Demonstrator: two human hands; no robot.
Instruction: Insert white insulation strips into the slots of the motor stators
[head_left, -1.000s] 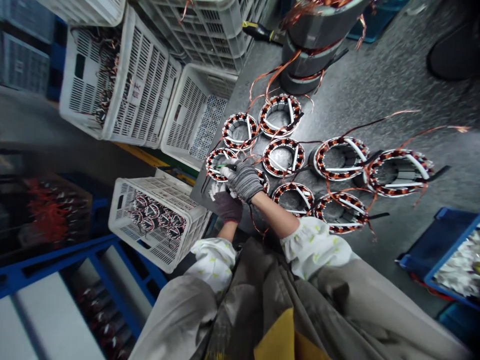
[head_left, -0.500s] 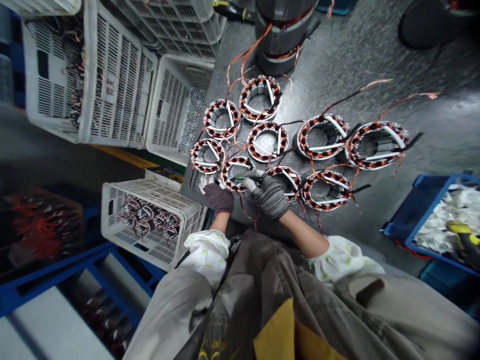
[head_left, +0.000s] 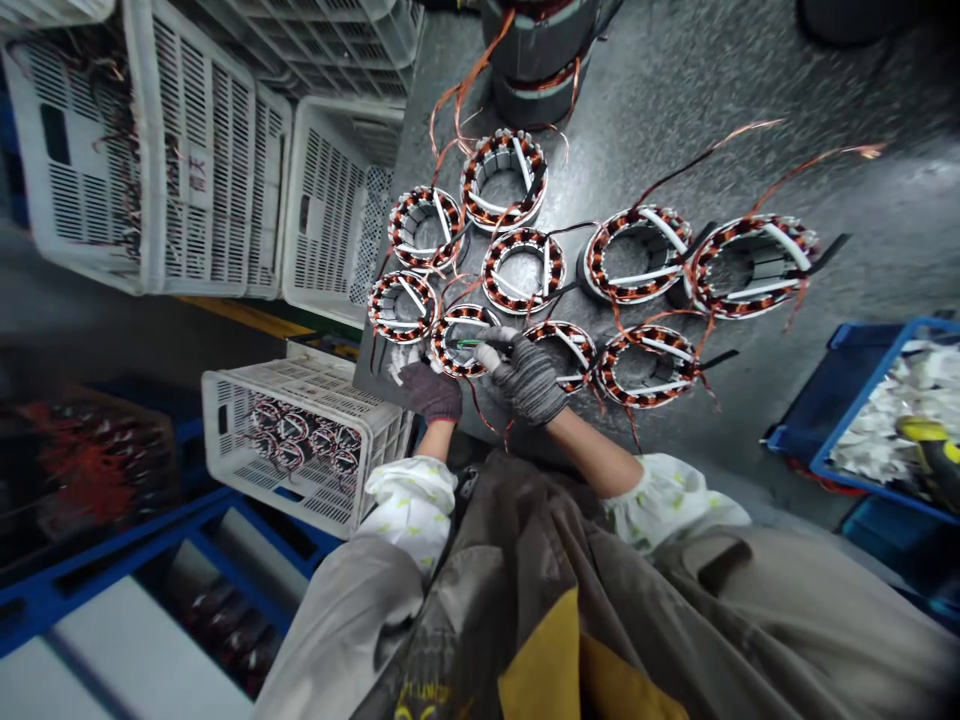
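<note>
Several motor stators with copper windings and white strips stand on the grey metal table. My right hand (head_left: 531, 378), in a striped grey glove with pale fingertips, is closed around a slim tool with a green part (head_left: 468, 344). Its tip reaches over the opening of the near stator (head_left: 454, 325); the exact kind of tool is too small to tell. My left hand (head_left: 433, 390), in a dark glove with whitish fingertips, grips the near left edge of that same stator. Another stator (head_left: 571, 342) lies partly hidden behind my right hand.
White plastic crates (head_left: 206, 170) stand to the left, and a lower crate (head_left: 345, 500) holds more stators. Stacked dark cylinders (head_left: 534, 98) with copper wires rise at the back. At right is a blue bin (head_left: 814, 400) of white pieces. Loose wire leads stretch across the table (head_left: 750, 400).
The view has shifted slightly, so the stators and table appear a little further left and higher. Both hands stay at the same stator, with the green-marked tool still in my right hand.
</note>
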